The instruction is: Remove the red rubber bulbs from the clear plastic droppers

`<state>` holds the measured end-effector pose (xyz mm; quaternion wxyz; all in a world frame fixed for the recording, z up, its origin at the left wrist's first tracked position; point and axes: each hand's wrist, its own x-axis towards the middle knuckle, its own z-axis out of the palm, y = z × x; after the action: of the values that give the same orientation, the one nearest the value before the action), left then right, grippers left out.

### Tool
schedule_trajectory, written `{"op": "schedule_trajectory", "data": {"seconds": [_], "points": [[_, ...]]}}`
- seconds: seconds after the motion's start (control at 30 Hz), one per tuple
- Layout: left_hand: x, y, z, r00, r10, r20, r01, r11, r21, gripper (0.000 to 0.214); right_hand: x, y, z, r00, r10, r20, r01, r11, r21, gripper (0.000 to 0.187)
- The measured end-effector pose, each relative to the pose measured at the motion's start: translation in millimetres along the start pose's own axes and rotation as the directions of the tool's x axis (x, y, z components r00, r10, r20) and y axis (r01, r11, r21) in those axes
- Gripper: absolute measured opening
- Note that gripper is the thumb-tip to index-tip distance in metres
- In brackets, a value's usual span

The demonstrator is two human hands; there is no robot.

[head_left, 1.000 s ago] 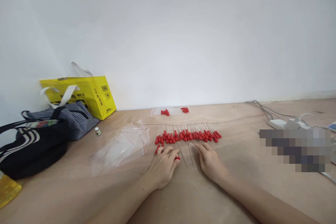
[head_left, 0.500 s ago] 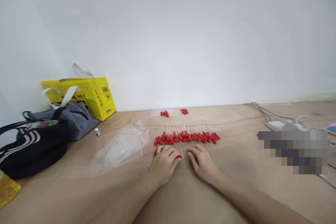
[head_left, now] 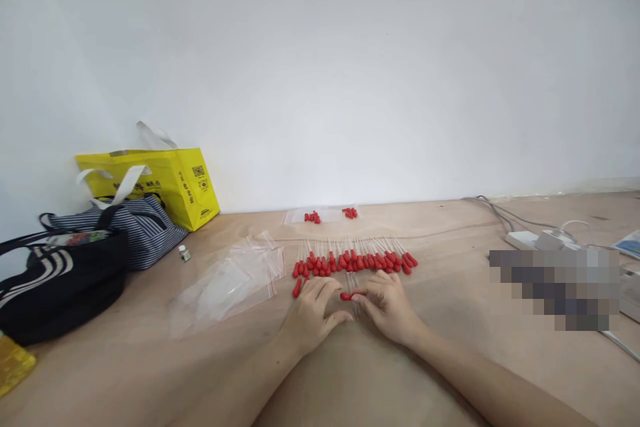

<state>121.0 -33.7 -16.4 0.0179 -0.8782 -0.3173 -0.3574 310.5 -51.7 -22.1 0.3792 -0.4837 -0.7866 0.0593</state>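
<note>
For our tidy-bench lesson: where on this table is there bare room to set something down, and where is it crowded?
Bare wood: between the dropper row and the power strip, and along the near edge in front of the clear bags. Crowded: the middle, where left hand and right hand meet at a red bulb, and the left corner with the carrier bags.

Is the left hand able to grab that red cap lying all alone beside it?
Probably yes: the lone red cap lies on the table right beside the left hand, with nothing between them.
</note>
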Motion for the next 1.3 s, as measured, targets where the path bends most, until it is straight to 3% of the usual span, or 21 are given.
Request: {"op": "schedule_trajectory", "data": {"seconds": [0.13, 0.27, 0.33, 0.53, 0.7, 0.83, 1.0, 1.13, 1.3], "points": [[6.7, -18.4, -14.9, 0.983, -0.186, 0.005, 0.185, 0.979, 0.088, 0.009, -0.9, 27.8, -7.0, 0.974, 0.182, -0.132, -0.193, 0.978, -0.08, 0.022], [21.5, -30.0, -17.5, 0.954, -0.297, 0.032, 0.291, 0.947, 0.134, 0.006, -2.6, 37.1, -8.2, 0.963, 0.242, -0.117, -0.261, 0.948, -0.183, 0.023], [34.1, -26.2, -11.6, 0.961, -0.266, 0.078, 0.252, 0.955, 0.157, 0.005, -2.8, 34.9, -8.4, 0.965, 0.222, -0.137, -0.248, 0.945, -0.213, 0.024], [78.1, -1.5, 19.6, 0.973, -0.036, 0.228, -0.038, 0.949, 0.312, 0.016, -2.4, 33.8, -13.9, 0.952, 0.244, -0.185, -0.281, 0.936, -0.211, 0.028], [89.4, 1.6, 37.8, 0.964, 0.03, 0.263, -0.119, 0.937, 0.327, 0.008, -1.2, 39.5, -14.2, 0.942, 0.294, -0.162, -0.32, 0.932, -0.171, 0.027], [87.5, 0.7, 41.0, 0.969, 0.064, 0.239, -0.14, 0.937, 0.319, 0.006, -0.6, 33.7, -15.1, 0.965, 0.233, -0.117, -0.249, 0.958, -0.141, 0.028], [76.4, 0.2, 24.2, 0.996, 0.014, 0.087, -0.037, 0.963, 0.268, 0.016, -0.7, 25.6, -18.9, 0.985, 0.167, -0.029, -0.17, 0.974, -0.152, 0.023], [44.7, -5.4, -1.5, 0.988, -0.087, -0.131, 0.079, 0.995, -0.067, 0.019, 1.2, 29.2, -15.3, 0.971, 0.237, -0.027, -0.238, 0.954, -0.181, 0.017], [-1.0, -17.2, -23.3, 0.968, -0.208, -0.144, 0.179, 0.965, -0.191, 0.018, 0.3, 34.4, -10.1, 0.945, 0.307, -0.108, -0.323, 0.928, -0.188, 0.02]]}}
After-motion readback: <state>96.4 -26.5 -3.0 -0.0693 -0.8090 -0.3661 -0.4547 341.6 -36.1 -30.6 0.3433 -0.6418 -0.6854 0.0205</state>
